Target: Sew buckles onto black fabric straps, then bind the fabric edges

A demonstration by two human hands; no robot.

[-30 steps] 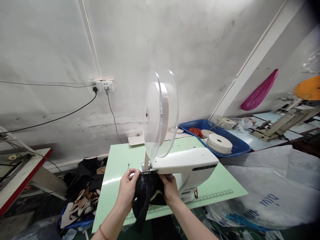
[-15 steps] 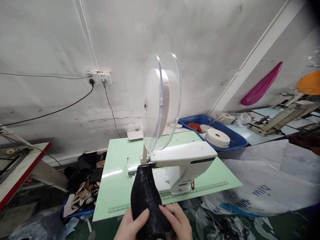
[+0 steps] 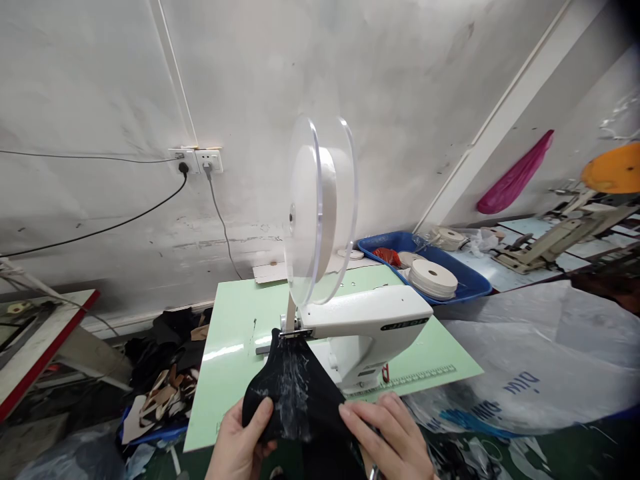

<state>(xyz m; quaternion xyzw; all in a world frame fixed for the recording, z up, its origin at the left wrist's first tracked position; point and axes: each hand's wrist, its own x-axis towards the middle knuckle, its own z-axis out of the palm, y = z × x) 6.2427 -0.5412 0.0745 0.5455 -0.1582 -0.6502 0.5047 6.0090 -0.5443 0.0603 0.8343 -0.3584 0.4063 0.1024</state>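
A black piece of material with whitish streaks hangs from the head of a white machine, its top corner under the machine's nose. My left hand pinches the piece's lower left edge, thumb on top. At the lower right edge, my right hand presses on it with fingers closed over the material. A clear reel of white tape stands upright above the machine.
The machine sits on a pale green table with a ruler strip along its front edge. A blue tray with tape rolls lies behind right. Dark scraps lie on the floor at left. Clear plastic sheeting lies right.
Both hands went from the machine's nose down to the piece's lower end, drawing it out; since half a second ago they have spread it wider and the view has shifted a little.
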